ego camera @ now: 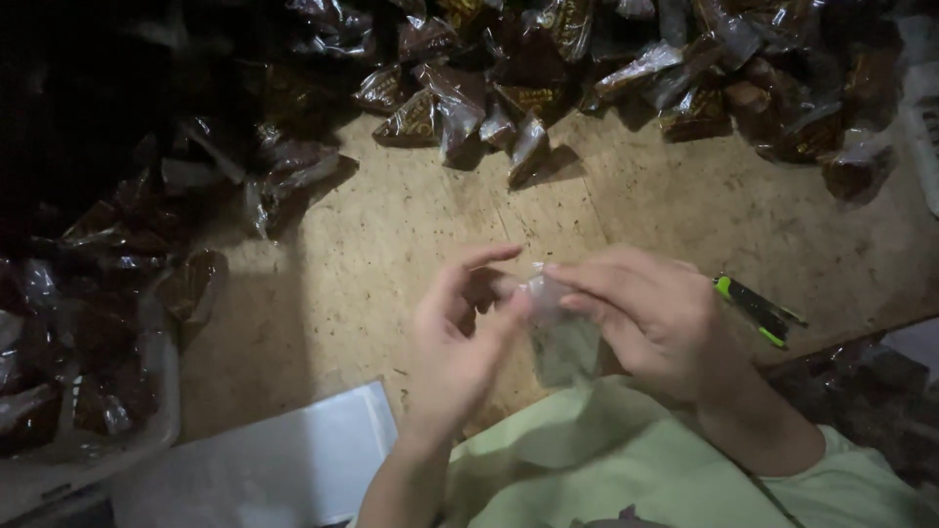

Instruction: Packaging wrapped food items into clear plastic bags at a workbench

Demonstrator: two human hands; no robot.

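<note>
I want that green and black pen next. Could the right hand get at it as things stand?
Probably yes: the pen lies uncovered on the table just beside the right hand, though that hand now pinches a small clear bag.

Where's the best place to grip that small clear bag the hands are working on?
Probably at its top edge, from both sides: the small clear bag hangs limp, and the left hand and right hand already pinch its mouth there.

Small bag (559, 337) between left hand (460, 337) and right hand (650, 318), above counter (411, 244). Packet heap (606, 68) behind, more left. Pen (758, 310) right. Sheet stack (284, 460) front-left.
</note>
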